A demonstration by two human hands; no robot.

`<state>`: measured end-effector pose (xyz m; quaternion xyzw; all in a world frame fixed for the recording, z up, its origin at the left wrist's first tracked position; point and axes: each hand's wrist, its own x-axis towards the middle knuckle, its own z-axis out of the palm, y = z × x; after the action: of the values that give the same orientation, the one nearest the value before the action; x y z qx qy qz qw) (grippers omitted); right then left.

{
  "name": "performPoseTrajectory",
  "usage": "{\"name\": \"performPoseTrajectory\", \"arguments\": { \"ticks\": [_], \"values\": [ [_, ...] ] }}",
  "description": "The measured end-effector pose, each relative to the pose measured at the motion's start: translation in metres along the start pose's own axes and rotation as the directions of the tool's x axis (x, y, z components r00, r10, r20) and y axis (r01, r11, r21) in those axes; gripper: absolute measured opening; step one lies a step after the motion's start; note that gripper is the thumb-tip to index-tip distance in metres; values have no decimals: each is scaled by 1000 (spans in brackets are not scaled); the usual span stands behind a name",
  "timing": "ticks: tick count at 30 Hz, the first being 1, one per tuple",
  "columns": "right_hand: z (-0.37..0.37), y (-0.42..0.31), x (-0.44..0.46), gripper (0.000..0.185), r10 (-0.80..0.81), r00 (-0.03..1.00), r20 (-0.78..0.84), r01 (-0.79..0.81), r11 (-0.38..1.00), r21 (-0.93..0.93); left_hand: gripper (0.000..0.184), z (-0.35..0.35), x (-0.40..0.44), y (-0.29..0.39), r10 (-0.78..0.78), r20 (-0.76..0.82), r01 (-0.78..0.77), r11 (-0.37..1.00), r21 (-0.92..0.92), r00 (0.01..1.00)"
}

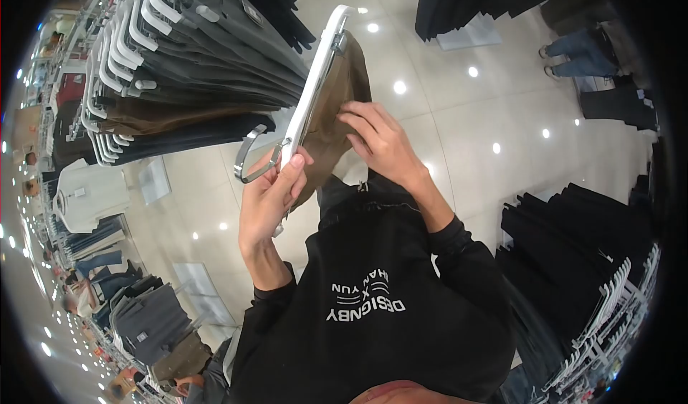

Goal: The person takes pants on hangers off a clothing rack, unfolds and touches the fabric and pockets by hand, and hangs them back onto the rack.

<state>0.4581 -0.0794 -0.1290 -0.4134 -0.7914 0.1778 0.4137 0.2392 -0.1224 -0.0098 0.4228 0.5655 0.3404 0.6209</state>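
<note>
My left hand (266, 202) is wrapped round a white trouser hanger (312, 88) with a metal hook (247, 153). Brown trousers (331, 110) hang from the hanger's clips in front of my body. At the trousers' far side, my right hand (383, 144) has bent fingers gripping the fabric, with the thumb below them. Part of the cloth is hidden behind the hanger bar and my left hand.
Dark trousers (236, 53) hang on a rack at the upper left. More black trousers (566, 239) hang on the right, and grey ones (150, 321) at the lower left. A white top (89, 196) hangs at the left. Another person's legs (584, 53) show at the upper right.
</note>
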Motion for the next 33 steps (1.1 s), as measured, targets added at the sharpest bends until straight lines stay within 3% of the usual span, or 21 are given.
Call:
{"name": "performPoseTrajectory", "arguments": {
  "ticks": [5,8,11,14,20,23,26,29,31,32,33],
  "values": [
    [-5,12,6,41,-21,974,226,51,991,-128,22,2,-1,5,-19,47,16,997,74,999],
    [10,24,-6,34,82,929,360,-18,984,-179,23,-1,-2,2,-18,8,18,999,40,1000],
    [10,28,-16,29,94,925,368,-33,985,-168,25,-4,-1,1,-11,-23,10,1000,-14,1000],
    [11,26,-25,25,19,975,222,20,985,-173,25,-6,-2,0,-7,-16,7,999,-45,1000],
    [7,25,-32,23,72,967,245,-32,986,-165,25,-3,1,0,-39,-6,39,999,-18,999],
    [3,20,-31,25,82,982,170,-73,996,-58,25,2,3,-1,-51,-6,51,999,-18,999],
    [-11,-7,-24,34,162,983,85,-173,975,139,24,11,11,-11,-29,29,32,996,-89,999],
    [-31,-38,-17,52,192,932,309,-302,882,363,24,39,28,-18,0,41,14,938,-346,999],
    [-30,-50,-23,86,164,918,361,-305,873,379,25,56,43,-30,64,47,-36,891,-453,997],
    [-31,-53,-26,85,199,908,368,-329,883,334,24,59,53,-42,177,114,-91,842,-531,978],
    [-33,-55,-28,83,237,897,373,-355,890,287,23,64,58,-43,179,96,-109,860,-499,979]
  ]
}}
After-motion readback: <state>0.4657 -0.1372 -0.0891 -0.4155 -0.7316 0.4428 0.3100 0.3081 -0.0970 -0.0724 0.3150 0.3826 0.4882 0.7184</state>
